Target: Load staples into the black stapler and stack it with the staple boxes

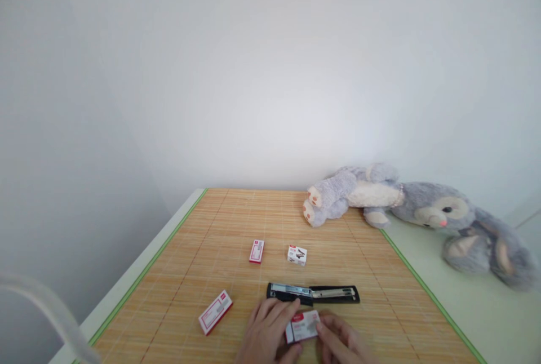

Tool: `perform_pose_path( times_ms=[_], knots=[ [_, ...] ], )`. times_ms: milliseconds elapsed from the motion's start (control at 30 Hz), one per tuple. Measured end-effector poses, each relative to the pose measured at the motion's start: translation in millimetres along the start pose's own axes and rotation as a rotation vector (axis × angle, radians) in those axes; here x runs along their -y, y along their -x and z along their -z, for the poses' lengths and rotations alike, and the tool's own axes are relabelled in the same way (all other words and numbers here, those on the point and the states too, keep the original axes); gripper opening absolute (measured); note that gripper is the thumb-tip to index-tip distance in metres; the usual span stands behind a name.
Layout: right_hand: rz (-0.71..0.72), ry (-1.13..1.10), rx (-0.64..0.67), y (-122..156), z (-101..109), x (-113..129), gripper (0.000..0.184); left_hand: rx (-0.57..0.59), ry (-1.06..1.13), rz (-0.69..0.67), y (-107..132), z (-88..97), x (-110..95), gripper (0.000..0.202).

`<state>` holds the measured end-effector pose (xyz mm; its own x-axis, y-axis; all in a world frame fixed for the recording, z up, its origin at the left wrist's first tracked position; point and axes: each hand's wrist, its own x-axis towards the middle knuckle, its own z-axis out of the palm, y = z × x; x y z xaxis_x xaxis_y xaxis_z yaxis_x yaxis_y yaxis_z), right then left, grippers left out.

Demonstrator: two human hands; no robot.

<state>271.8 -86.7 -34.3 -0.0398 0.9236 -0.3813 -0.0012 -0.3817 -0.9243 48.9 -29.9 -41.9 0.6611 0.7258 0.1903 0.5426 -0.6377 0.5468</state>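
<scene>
A small white-and-red staple box (305, 325) is held between my two hands near the front of the mat. My left hand (267, 331) grips its left end, thumb below and fingers above. On the right end, the fingers of my right hand (338, 339) are closed against the box's edge. Just beyond the hands lies a black stapler (333, 294), folded out flat with its metal inner parts showing. The fingertips of my left hand come close to the stapler's lower edge; whether they touch it, I cannot tell.
A larger white-and-red box (215, 312) lies at the left, and a similar smaller one (256, 251) farther back. Beside that is a white box with a stapler picture (297, 254). A grey plush rabbit (376, 194) sprawls across the back right of the bamboo mat (186, 274).
</scene>
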Motion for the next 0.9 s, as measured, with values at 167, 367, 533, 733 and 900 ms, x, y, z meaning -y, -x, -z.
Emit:
perform_pose_path(
  times_ms=[167, 367, 533, 733, 900],
  knots=[
    [0.130, 0.275, -0.108, 2, 22, -3, 0.066, -0.046, 0.034, 0.164, 12, 19.5, 6, 0.072],
    [0.024, 0.229, -0.114, 0, 8, -9, 0.067, 0.041, 0.045, 0.163, 0, 22.7, -12, 0.044],
    [0.037, 0.258, -0.145, 4, 22, -15, 0.066, 0.009, 0.090, 0.167, 7, 33.0, -6, 0.040],
    [0.128, 0.387, -0.226, 14, 21, 11, 0.056, -0.146, 0.098, 0.210, 18, 38.0, 6, 0.059],
    [0.215, 0.345, -0.149, -1, -23, 47, 0.059, -0.161, 0.106, 0.205, 12, 29.1, 7, 0.071]
  ],
)
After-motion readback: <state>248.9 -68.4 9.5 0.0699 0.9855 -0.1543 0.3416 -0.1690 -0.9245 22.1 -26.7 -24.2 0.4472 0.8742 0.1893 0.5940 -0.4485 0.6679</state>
